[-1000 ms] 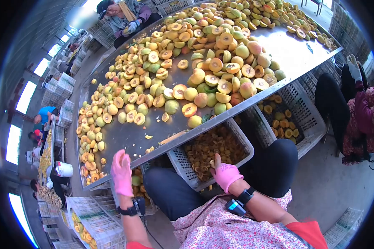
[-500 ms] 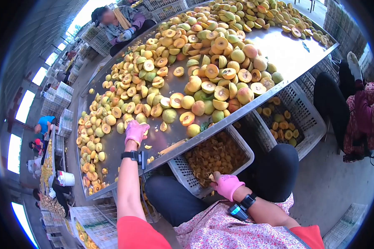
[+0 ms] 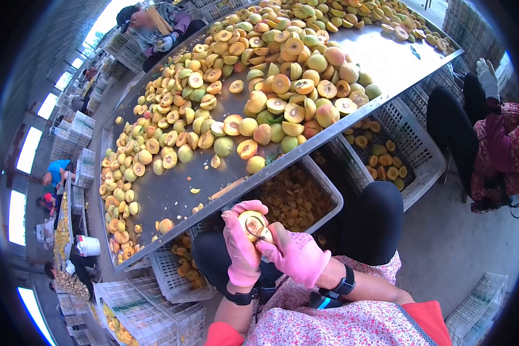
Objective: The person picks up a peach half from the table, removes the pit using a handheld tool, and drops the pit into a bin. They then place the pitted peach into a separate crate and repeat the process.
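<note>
Pink gloves cover both my hands, which meet above my lap, just off the near edge of the metal table (image 3: pixel 210 214). My left hand (image 3: pixel 240 249) is wrapped round a halved fruit (image 3: pixel 251 224), its cut face turned up. Against the right side of that half, my right hand (image 3: pixel 297 254) is closed, holding a small tool whose thin curved part (image 3: pixel 262 222) shows over the cut face; its handle is hidden in the glove. Many halved and whole yellow-green fruits (image 3: pixel 205 112) lie piled on the table.
Below the table edge stand a crate of pits and scraps (image 3: pixel 333 199), a crate of fruit halves (image 3: pixel 429 167) and another crate (image 3: pixel 176 282) at left. A person (image 3: pixel 150 29) sits across the table. Another person (image 3: pixel 493 138) sits at the right. White crates (image 3: pixel 150 311) stand lower left.
My left hand has come back from the table to my lap with a fruit half. My right hand has risen from the scrap crate to meet it. The view has shifted slightly.
</note>
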Motion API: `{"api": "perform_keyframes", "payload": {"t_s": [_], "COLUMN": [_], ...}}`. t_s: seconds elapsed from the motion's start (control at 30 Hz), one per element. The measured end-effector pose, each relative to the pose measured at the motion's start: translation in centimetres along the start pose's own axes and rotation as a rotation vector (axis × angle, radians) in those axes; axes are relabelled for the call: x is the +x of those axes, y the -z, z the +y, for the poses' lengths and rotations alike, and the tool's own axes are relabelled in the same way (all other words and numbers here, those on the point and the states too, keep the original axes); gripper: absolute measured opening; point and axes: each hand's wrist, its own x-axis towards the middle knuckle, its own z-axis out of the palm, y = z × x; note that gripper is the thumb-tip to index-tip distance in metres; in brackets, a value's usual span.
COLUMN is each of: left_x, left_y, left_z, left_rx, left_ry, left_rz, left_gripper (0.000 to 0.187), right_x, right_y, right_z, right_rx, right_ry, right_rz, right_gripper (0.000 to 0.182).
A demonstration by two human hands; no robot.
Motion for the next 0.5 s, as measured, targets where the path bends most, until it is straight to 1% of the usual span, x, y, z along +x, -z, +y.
{"api": "perform_keyframes", "payload": {"t_s": [0.03,0.1,0.13,0.2,0.27,0.33,0.37,0.43,0.47,0.5], "left_x": [-0.2,-0.6,-0.8,-1.0,-1.2,-1.3,-1.4,-1.7,-1.7,-1.7], "left_y": [-0.2,-0.6,-0.9,-1.0,-1.2,-1.3,-1.3,-1.2,-1.1,-0.9], "left_z": [-0.2,-0.6,-0.9,-1.3,-1.3,-1.1,-1.1,-0.8,-0.4,-0.3], "left_rx": [-0.001,-0.069,-0.073,0.019,0.022,0.030,0.034,0.040,0.068,0.095], "left_ry": [0.000,0.018,0.021,-0.071,-0.066,-0.064,-0.074,-0.080,-0.105,-0.129], "left_rz": [-0.003,0.067,0.058,0.101,0.103,0.103,0.095,0.090,0.037,-0.014], "left_gripper": [0.070,0.068,0.068,0.066,0.065,0.065,0.065,0.065,0.065,0.066], "right_x": [-0.2,-0.6,-0.9,-1.0,-1.2,-1.3,-1.4,-1.6,-1.8,-2.0], "right_y": [0.3,0.4,0.6,0.8,1.0,1.0,1.2,1.7,1.8,2.0], "right_z": [-0.1,-0.1,-0.1,-0.2,0.0,0.2,0.2,0.2,0.3,0.3], "right_rx": [-0.009,-0.039,-0.072,-0.073,-0.074,-0.002,-0.002,0.213,0.213,0.285], "right_ry": [-0.016,-0.039,-0.059,-0.063,-0.066,-0.115,-0.115,-0.107,-0.110,-0.096], "right_rz": [-0.033,-0.036,-0.042,-0.042,-0.049,-0.132,-0.133,-0.227,-0.230,-0.251], "right_gripper": [0.043,0.042,0.041,0.041,0.041,0.041,0.041,0.047,0.047,0.048]}}
